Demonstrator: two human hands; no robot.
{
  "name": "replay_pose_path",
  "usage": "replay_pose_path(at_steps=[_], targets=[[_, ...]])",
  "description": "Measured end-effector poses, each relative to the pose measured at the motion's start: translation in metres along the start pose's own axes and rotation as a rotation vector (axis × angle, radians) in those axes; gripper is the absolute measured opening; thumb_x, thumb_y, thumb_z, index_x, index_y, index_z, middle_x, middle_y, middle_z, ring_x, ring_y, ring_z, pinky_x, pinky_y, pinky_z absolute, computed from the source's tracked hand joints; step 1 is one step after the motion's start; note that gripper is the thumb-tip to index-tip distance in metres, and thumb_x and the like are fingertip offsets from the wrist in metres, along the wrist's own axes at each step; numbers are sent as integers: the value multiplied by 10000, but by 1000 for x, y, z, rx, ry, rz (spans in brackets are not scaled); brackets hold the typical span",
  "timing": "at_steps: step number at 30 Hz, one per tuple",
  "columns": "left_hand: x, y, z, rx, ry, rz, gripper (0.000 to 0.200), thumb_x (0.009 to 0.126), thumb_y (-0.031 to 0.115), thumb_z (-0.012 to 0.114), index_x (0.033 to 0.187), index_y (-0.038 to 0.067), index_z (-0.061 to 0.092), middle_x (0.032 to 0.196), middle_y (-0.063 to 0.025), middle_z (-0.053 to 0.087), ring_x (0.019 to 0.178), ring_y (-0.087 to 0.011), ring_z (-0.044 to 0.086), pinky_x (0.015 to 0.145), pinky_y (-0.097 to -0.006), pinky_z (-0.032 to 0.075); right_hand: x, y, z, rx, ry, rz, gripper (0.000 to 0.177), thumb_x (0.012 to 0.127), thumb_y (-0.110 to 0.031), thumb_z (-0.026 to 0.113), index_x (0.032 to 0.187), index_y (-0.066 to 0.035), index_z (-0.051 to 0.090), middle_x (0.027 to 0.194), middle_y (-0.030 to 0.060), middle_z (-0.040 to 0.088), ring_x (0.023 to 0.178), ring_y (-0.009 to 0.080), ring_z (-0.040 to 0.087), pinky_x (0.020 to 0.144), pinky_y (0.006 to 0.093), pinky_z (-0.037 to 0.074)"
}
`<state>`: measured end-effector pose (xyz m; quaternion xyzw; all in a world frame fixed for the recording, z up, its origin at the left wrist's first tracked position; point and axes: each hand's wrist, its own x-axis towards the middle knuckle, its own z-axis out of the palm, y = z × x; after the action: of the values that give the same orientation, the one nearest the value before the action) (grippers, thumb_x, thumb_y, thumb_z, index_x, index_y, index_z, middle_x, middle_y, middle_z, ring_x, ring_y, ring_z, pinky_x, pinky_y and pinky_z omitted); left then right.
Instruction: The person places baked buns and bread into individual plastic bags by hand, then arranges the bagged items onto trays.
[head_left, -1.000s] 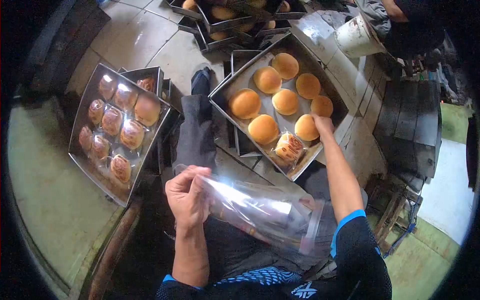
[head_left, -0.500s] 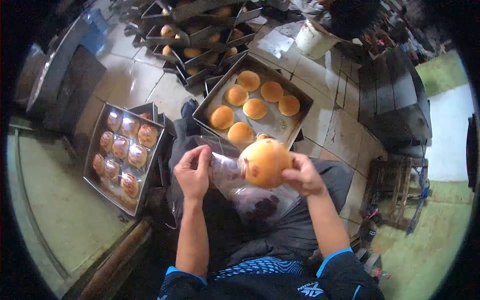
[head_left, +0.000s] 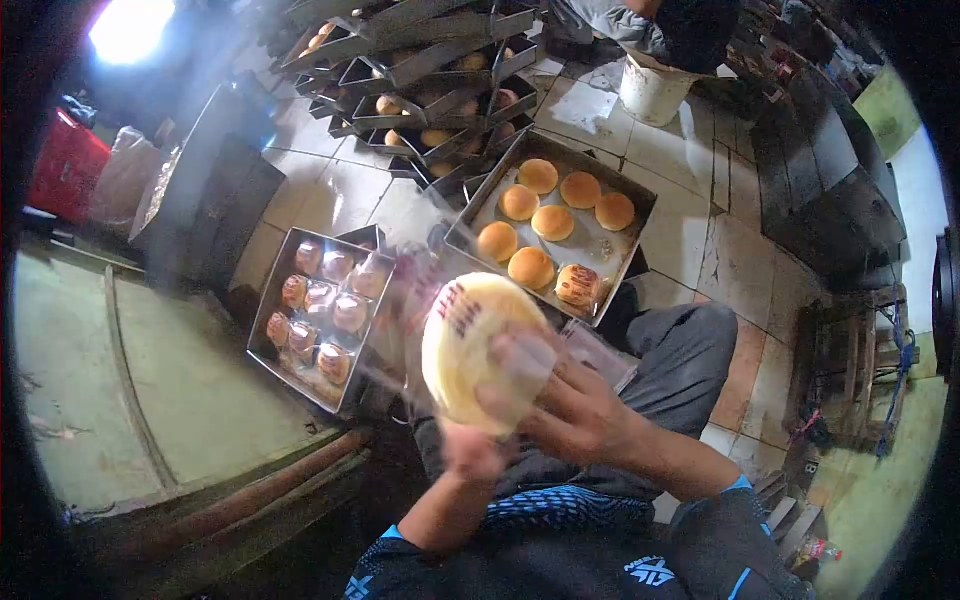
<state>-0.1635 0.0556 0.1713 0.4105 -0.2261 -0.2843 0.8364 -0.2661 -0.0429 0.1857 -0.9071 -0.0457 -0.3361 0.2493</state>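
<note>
Pale floor tiles (head_left: 690, 240) spread beyond the hands, with a stack of dark metal trays (head_left: 430, 100) straight ahead and a white bucket (head_left: 652, 92) farther off to the right, a grey-clothed person (head_left: 610, 25) close by it. Directly between the hands — above the lap — is a round, pale-yellow bun with dark red print (head_left: 460, 330), clear film blurred around its left side. It looks slightly longer than wide, the longer line running roughly away from the body, with the print toward the far end, though blur makes this uncertain.

The right hand (head_left: 575, 410) is closed over the bun's right side, fingers spread across its face. The left hand (head_left: 472, 450) is at the near edge, just under the bun; motion blur hides whether its fingers grip or merely touch.

Ahead and to the left of both hands, nearer the left, is a dark metal tray of film-wrapped, printed buns (head_left: 292, 383). Ahead and to the right, nearer the right hand, sits a square metal tray with plain golden buns (head_left: 578, 247); one printed brown bun (head_left: 578, 286) lies in its near corner — the closest of that tray's buns to the right hand.
</note>
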Motion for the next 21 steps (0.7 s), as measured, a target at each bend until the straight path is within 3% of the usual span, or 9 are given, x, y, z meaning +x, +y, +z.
replay_pose_path(at_steps=[3, 6, 7, 11, 13, 14, 17, 18, 21], targets=[[21, 36, 27, -262, -89, -20, 965, 829, 622, 494, 1529, 4, 252, 1448, -253, 426, 1289, -410, 489, 1099, -504, 415, 0, -2, -5, -49, -145, -59, 576, 867, -196, 572, 1437, -121, 530, 1503, 287, 411, 1424, 459, 369, 1173, 592, 301], [12, 2, 20, 372, 162, -114, 809, 856, 357, 567, 1521, 3, 269, 1415, -218, 461, 1245, -333, 524, 1075, -437, 440, 10, 2, 5, -144, 22, 114, 644, 850, -173, 605, 1478, -120, 474, 1487, 331, 392, 1433, 471, 337, 1194, 558, 279], [15, -1, 32, 274, 111, -48, 708, 894, 297, 575, 1478, -17, 327, 1369, -189, 499, 1222, -297, 539, 1037, -411, 471, 11, 1, 3, -124, -40, 173, 648, 847, -160, 614, 1476, -109, 466, 1478, 342, 389, 1431, 480, 331, 1194, 551, 280], [55, -25, -35, -344, 118, -255, 587, 1003, 454, 412, 1408, 30, 437, 1311, -180, 559, 1140, -301, 597, 960, -461, 524, -1, -9, 11, 114, -207, 314, 539, 842, -103, 657, 1369, -55, 552, 1400, 305, 486, 1358, 440, 439, 1150, 480, 363], [64, -7, -35, -334, 227, -262, 648, 1024, 540, 315, 1409, 41, 461, 1286, -164, 604, 1146, -300, 620, 953, -479, 539, -25, -4, 14, 339, -400, 274, 506, 832, -78, 681, 1330, -54, 597, 1391, 243, 532, 1317, 372, 512, 1132, 438, 393], [61, -5, -37, -347, 232, -272, 641, 1025, 531, 312, 1413, 42, 458, 1290, -163, 603, 1151, -304, 619, 956, -478, 536, -29, 6, 8, 498, -528, 225, 345, 849, -68, 690, 1193, -46, 672, 1247, 188, 636, 1158, 321, 627, 995, 416, 498], [54, -9, -27, -411, 250, -318, 626, 1029, 503, 323, 1414, 28, 459, 1297, -166, 602, 1151, -312, 622, 964, -466, 532, -10, 10, 8, 589, -193, 411, 256, 849, -57, 706, 1104, -42, 685, 1069, 160, 668, 937, 312, 676, 799, 405, 540], [50, -15, -34, -369, -3, -258, 585, 1023, 443, 384, 1404, 6, 465, 1297, -170, 604, 1137, -312, 630, 962, -438, 536, 2, 13, 9, 531, -161, 358, 179, 832, -49, 724, 1002, -28, 674, 932, 135, 645, 806, 301, 657, 692, 395, 514], [57, -6, -16, -46, 182, -454, 568, 956, 379, 517, 1386, 9, 484, 1246, -163, 627, 1091, -306, 656, 923, -423, 561, 9, 11, 17, 501, -232, 287, 117, 830, -50, 727, 918, -19, 656, 876, 139, 624, 790, 309, 647, 688, 387, 513]])
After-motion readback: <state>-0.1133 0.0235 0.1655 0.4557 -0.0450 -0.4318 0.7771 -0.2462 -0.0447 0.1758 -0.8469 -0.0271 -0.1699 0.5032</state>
